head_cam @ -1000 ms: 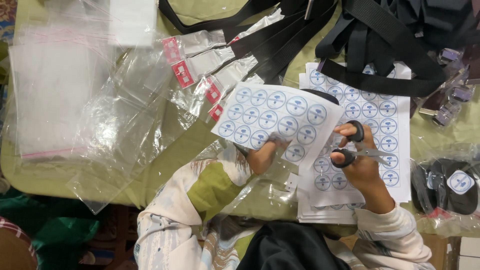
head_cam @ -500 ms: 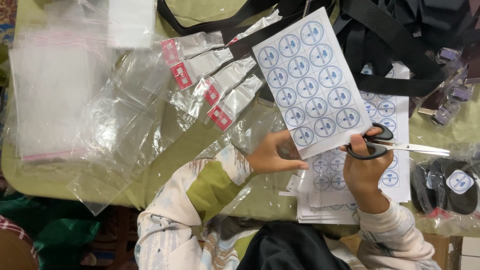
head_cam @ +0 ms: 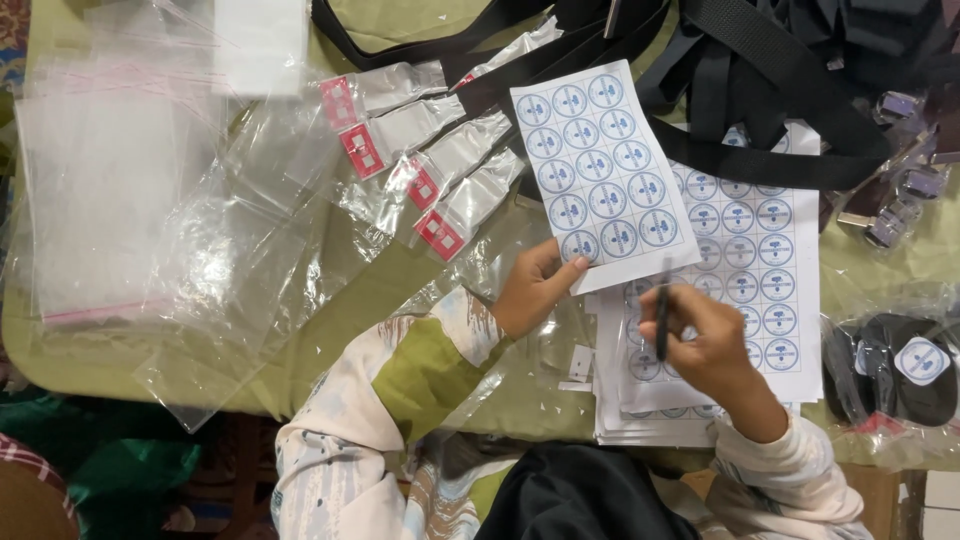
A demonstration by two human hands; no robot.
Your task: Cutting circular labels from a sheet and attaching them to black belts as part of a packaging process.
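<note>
Green tabletop [head_cam: 330, 300]: left hand [head_cam: 530, 290] pinches a sticker sheet [head_cam: 603, 170]; right hand [head_cam: 705, 335] is closed around black scissors [head_cam: 662, 318].

Black straps [head_cam: 760, 110] block my reach ahead; clear bags [head_cam: 200, 230] crowd the left. Bare table [head_cam: 380, 290] remains between bags and my left grip [head_cam: 535, 290].

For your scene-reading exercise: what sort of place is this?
Probably a small packing or craft worktable: sheets of round stickers, clear plastic bags, black straps, and scissors in the right hand.
</note>
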